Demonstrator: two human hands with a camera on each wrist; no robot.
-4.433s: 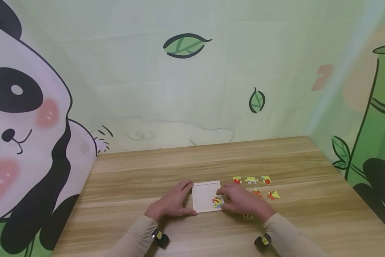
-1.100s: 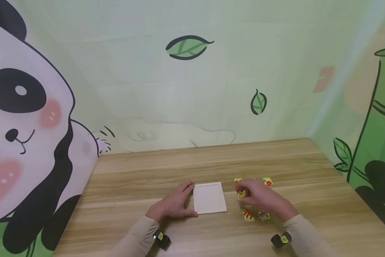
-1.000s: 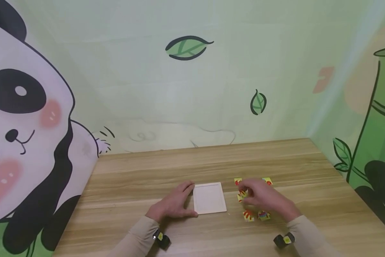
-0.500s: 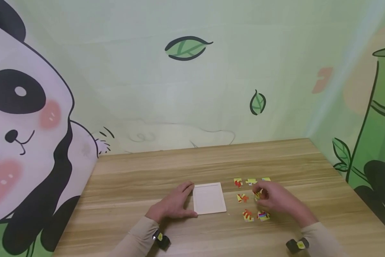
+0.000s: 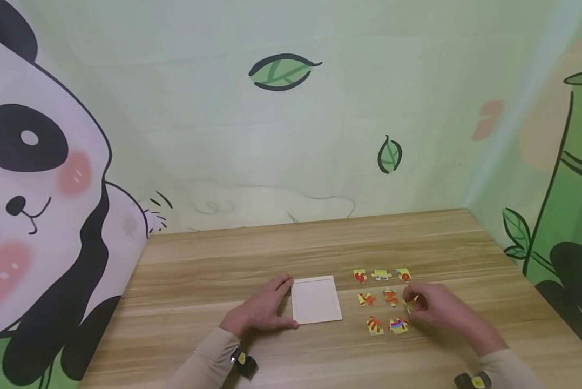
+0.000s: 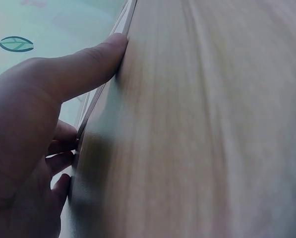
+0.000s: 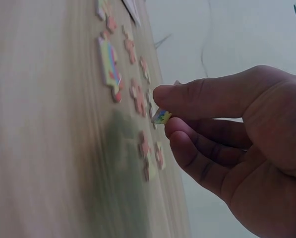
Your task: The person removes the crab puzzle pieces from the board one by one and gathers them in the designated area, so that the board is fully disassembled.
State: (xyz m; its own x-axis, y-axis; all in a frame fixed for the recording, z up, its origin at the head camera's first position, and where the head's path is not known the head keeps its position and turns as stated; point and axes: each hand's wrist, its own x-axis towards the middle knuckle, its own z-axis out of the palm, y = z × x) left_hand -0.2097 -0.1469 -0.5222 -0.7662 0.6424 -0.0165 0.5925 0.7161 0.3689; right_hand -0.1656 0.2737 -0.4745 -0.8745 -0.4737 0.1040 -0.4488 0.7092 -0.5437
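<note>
My left hand [image 5: 264,307] rests at the left side of a shallow square white puzzle tray [image 5: 316,300], thumb at the near corner and fingertips at the far one. In the left wrist view the thumb [image 6: 95,62] lies along the tray's edge. To the right, my right hand [image 5: 437,306] pinches a small yellow, green and blue puzzle piece [image 7: 161,117] between thumb and fingertips, over the right side of the laid-out pieces. Nearest to it lie an orange-red puzzle piece [image 5: 390,296] and a piece with a red round patch [image 5: 404,275].
Several puzzle pieces lie spread in rows, among them a red-and-yellow one [image 5: 359,276], a pale one [image 5: 381,275], a striped one [image 5: 375,326] and a rainbow one [image 5: 398,326]. The wooden table [image 5: 213,259] ends at a wall cloth with panda and leaf prints.
A puzzle piece earlier in the tray's near right corner is out. My right hand has moved right across the laid-out pieces, pinching a piece. The left hand stays at the tray.
</note>
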